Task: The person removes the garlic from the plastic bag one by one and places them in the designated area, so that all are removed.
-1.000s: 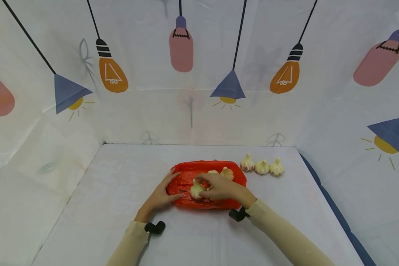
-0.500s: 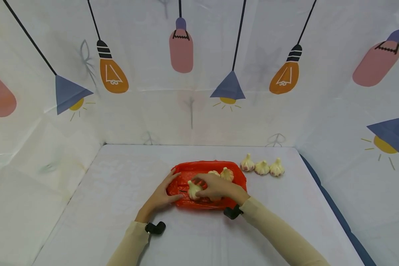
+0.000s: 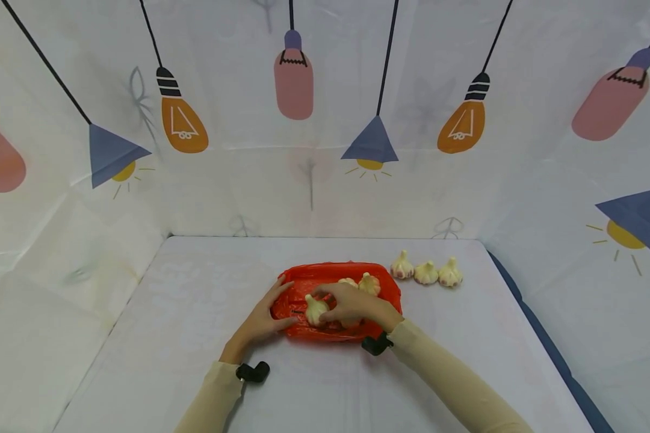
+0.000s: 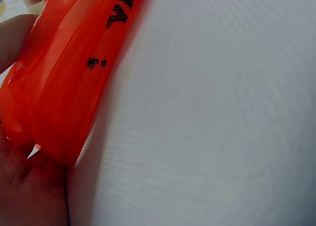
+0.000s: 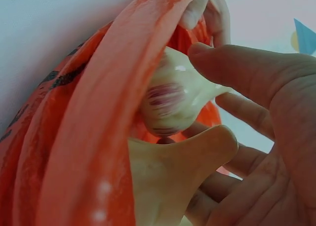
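A red plastic bag (image 3: 309,276) with black lettering lies spread open like a shallow tray in the middle of the table. My left hand (image 3: 261,316) holds its left end, thumb at the near rim and fingers at the far one. Inside the bag, my right hand (image 3: 349,300) pinches a pale garlic bulb (image 3: 315,310) between thumb and fingers. Purple streaks show on this bulb in the right wrist view, where another garlic bulb (image 5: 165,174) sits just below it. More bulbs, including one garlic bulb (image 3: 369,284) at the back right, lie in the bag, partly hidden by my right hand.
Right of the bag, a row of three garlic bulbs (image 3: 425,273) rests on the white table (image 3: 206,264). Lamp-printed white sheeting (image 3: 314,180) hangs behind and at both sides. A black wrist camera sits on each wrist.
My right hand has moved slightly left with the garlic bulb, then stayed nearly still over the last half second. My left hand keeps its place on the bag.
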{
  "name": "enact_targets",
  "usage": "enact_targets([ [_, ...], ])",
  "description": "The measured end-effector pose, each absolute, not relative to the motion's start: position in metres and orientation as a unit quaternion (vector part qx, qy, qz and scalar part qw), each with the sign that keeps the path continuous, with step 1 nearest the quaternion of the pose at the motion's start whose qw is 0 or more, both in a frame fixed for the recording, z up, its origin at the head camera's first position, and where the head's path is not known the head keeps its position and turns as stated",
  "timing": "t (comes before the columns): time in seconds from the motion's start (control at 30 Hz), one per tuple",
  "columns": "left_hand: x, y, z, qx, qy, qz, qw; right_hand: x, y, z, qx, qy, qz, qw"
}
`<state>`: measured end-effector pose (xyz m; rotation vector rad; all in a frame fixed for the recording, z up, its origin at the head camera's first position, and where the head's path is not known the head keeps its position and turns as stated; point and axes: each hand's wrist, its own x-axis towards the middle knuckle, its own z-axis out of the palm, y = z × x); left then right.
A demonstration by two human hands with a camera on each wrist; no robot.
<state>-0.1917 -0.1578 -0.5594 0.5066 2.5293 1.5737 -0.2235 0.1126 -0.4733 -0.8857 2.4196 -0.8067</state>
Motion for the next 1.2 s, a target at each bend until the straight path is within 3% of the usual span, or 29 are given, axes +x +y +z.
enact_targets([
  [0.43,-0.192,-0.158,-0.562,0.171,0.837,0.517,0.054,-0.228,0.111,-0.479,-0.301,0.869,-0.309,0.241],
  [1.2,-0.192,-0.158,-0.562,0.162,0.836,0.520,0.060,-0.231,0.110,-0.486,-0.309,0.871,-0.309,0.225],
])
